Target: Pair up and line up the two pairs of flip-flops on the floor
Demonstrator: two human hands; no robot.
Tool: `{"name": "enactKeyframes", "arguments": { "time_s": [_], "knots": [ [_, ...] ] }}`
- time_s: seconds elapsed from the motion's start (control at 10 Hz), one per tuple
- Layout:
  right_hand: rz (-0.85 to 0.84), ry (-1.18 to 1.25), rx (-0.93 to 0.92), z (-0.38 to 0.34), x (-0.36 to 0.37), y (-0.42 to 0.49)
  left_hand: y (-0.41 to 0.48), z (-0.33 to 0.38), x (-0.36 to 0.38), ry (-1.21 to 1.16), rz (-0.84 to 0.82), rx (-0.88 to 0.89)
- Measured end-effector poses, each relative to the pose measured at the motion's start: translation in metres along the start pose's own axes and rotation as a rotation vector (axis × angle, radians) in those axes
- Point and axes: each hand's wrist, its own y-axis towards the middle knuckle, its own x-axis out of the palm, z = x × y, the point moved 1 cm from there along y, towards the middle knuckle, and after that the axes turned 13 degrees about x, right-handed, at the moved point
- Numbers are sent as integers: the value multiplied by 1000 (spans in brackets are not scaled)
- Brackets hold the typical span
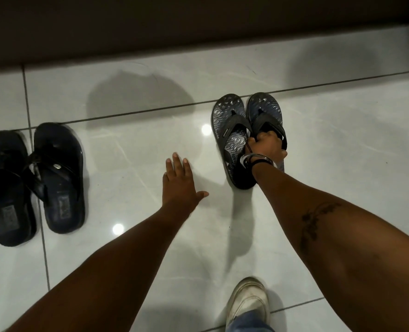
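Right hand (267,146) has its fingers curled tight around the straps of the grey patterned flip-flops (232,130), which sit side by side on the white tile floor (342,152). Left hand (180,182) hangs over bare tile, fingers spread, holding nothing. Dark navy flip-flops (57,178) sit paired far left, white sneaker (248,300) near the bottom.

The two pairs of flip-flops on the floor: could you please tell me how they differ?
The patterned grey pair has wavy printed footbeds; the dark pair is plain. The right hand grips the grey pair's straps; the dark pair lies untouched, beyond the open left hand. Both pairs sit side by side, toes away.
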Motion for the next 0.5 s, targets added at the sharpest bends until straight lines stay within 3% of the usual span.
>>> {"name": "enactKeyframes", "arguments": {
  "time_s": [0.4,0.5],
  "knots": [
    [-30,-96,42,-5,-1,-2,-6,-5,-13,-65,-12,12],
    [-44,-119,61,-3,-7,-9,-11,-8,-27,-88,52,38]
  ]
}}
